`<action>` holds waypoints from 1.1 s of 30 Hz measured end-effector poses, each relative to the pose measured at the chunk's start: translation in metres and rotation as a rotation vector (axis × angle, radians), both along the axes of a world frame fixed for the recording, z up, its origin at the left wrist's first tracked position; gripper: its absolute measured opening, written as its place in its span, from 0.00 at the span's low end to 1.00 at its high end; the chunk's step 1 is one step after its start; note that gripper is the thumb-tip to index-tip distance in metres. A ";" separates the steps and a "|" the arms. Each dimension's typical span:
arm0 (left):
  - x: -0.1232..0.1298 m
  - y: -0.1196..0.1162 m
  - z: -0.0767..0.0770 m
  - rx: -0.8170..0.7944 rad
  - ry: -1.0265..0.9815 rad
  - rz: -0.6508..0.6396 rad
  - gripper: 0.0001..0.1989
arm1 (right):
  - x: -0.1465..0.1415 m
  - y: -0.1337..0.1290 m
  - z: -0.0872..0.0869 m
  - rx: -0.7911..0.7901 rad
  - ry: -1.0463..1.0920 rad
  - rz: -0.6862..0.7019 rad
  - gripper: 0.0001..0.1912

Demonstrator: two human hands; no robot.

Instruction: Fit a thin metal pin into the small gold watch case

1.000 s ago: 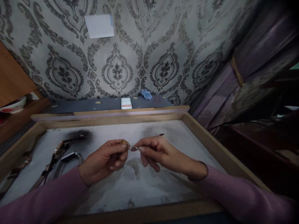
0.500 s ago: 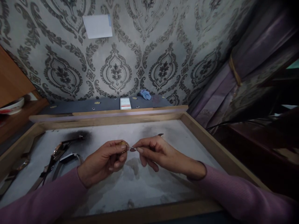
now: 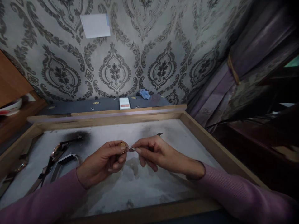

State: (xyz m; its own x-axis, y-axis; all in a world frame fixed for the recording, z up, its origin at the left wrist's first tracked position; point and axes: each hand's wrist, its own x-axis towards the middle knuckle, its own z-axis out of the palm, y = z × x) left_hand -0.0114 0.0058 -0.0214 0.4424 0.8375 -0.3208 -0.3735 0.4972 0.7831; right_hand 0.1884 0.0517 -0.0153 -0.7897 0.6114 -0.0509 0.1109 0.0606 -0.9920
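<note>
Between thumb and fingers, my left hand (image 3: 105, 160) pinches a small round gold-coloured watch part (image 3: 122, 145), most of it covered by the fingertips. My right hand (image 3: 155, 152) is closed in a pinch on a thin silvery metal piece (image 3: 131, 148), whose end reaches to the gold part. Whether that piece is a tool or a part of the watch, I cannot tell. Both hands are above the white surface of a wooden-framed tray (image 3: 184, 124). A dark pointed tip (image 3: 159, 134) shows just behind my right hand; the rest of it is hidden.
Several wristwatches lie at the left of the tray, among them a watch with a dark face (image 3: 66, 158) and a rose-gold one (image 3: 55, 150). Behind the rim are a phone (image 3: 124, 102) and a crumpled blue cloth (image 3: 144, 94). A purple curtain (image 3: 224, 84) hangs at right.
The whole view has shifted slightly. Both hands keep their pinch, and the thin metal piece still meets the gold part in nearly the same position.
</note>
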 end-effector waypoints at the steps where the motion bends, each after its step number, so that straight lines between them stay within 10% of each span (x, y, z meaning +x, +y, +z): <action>1: 0.000 0.000 0.000 0.003 -0.001 -0.001 0.08 | 0.000 0.000 0.000 0.000 -0.002 0.001 0.16; 33: 0.000 0.001 0.000 -0.016 0.049 -0.041 0.10 | 0.001 -0.003 0.002 0.035 -0.032 0.026 0.17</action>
State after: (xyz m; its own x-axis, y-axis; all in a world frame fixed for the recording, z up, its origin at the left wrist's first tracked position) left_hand -0.0114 0.0067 -0.0210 0.4600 0.8133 -0.3562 -0.3142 0.5243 0.7914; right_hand 0.1897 0.0482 -0.0132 -0.8033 0.5929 -0.0558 0.1408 0.0980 -0.9852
